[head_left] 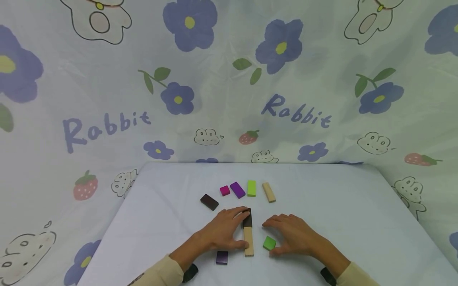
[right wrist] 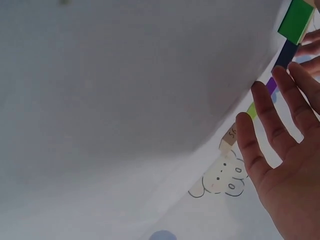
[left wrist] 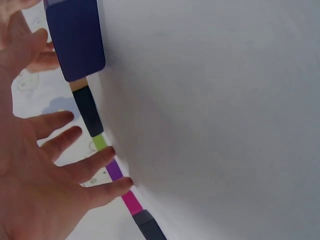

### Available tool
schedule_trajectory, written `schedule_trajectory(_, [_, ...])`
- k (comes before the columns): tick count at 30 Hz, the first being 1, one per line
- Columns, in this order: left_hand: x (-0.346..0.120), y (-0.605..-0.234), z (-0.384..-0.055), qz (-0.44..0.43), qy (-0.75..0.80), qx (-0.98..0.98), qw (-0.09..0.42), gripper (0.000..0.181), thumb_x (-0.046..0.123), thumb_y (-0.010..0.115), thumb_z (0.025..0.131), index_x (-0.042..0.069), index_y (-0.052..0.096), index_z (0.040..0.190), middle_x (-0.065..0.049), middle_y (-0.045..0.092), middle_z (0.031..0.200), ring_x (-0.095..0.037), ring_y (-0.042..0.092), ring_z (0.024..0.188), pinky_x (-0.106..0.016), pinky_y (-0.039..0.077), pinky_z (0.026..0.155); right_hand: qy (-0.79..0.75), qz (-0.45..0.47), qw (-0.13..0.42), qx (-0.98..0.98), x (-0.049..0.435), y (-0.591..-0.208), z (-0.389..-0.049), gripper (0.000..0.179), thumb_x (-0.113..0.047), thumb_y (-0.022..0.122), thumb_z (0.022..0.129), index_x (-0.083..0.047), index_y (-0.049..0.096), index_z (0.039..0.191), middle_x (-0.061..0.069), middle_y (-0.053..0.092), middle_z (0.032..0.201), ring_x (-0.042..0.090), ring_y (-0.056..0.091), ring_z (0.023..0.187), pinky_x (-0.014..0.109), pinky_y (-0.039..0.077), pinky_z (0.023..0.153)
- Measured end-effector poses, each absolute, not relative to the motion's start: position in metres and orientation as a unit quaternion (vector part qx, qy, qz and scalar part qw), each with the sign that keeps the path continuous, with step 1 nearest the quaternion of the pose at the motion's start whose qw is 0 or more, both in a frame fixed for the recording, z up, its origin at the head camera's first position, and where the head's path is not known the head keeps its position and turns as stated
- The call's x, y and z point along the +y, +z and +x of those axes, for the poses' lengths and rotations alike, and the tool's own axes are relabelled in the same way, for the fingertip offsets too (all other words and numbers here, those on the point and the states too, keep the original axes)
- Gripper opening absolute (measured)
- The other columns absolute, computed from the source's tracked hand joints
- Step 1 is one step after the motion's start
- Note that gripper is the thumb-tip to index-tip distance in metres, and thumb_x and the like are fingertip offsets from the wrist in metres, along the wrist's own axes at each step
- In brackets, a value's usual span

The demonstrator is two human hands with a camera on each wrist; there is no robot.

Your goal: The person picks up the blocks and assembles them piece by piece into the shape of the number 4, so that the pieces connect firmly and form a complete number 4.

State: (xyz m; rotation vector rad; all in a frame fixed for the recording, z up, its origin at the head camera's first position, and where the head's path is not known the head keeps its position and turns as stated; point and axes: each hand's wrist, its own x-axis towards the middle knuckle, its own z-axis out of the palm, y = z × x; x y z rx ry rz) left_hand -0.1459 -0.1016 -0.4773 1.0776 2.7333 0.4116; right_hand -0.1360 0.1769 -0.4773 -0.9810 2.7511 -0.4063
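Observation:
My left hand (head_left: 226, 228) reaches over a dark brown block (head_left: 247, 219) and a plain wooden block (head_left: 248, 240), which lie end to end in one line. Its fingers are spread and fairly straight in the left wrist view; whether the fingertips or thumb touch the blocks I cannot tell. Beside a green block (head_left: 269, 243), my right hand (head_left: 296, 234) hovers with relaxed, extended fingers, its thumb close to the block's near edge. Neither hand grips anything. A dark purple block (head_left: 222, 257) lies near the left wrist.
Farther back on the white table (head_left: 322, 190), an arc holds another dark brown block (head_left: 209, 202), a pink block (head_left: 224, 190), a purple block (head_left: 237, 190), a lime block (head_left: 251, 188) and a second wooden block (head_left: 269, 192). Patterned cloth (head_left: 222, 91) hangs behind.

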Motion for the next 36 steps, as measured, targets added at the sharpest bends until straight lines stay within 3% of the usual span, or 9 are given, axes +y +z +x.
schedule_trajectory(7, [-0.1003,-0.4788,-0.1424,0.351,0.131,0.922,0.096,0.087,0.065,0.061,0.091,0.013,0.037,0.157,-0.003,0.033,0.162,-0.024,0.034,0.147,-0.053,0.031,0.115,-0.149,-0.341,0.100,0.923,0.1792,-0.4759,-0.1330,0.055,-0.048,0.081,0.078,-0.026,0.067,0.127,-0.015,0.063,0.124,0.013,0.057,0.114,0.047,0.050,0.094])
schedule_trajectory(22, [-0.0975,-0.4792,-0.1400,0.350,0.114,0.925,0.092,0.087,0.066,0.059,0.091,0.013,0.038,0.157,-0.003,0.035,0.161,-0.029,0.035,0.146,-0.057,0.031,0.114,-0.156,-0.374,0.097,0.909,0.1813,-0.4800,-0.1308,0.052,-0.027,0.077,0.079,-0.033,0.067,0.130,-0.019,0.062,0.128,0.013,0.055,0.117,0.046,0.050,0.094])
schedule_trajectory(36, [-0.0977,-0.4796,-0.1400,0.351,0.111,0.925,0.096,0.085,0.065,0.061,0.091,0.013,0.040,0.155,-0.003,0.037,0.160,-0.029,0.035,0.145,-0.057,0.031,0.115,-0.162,-0.383,0.098,0.904,0.1789,-0.4788,-0.1331,0.033,-0.027,0.079,0.083,-0.035,0.073,0.114,-0.024,0.065,0.113,0.007,0.056,0.108,0.040,0.050,0.090])
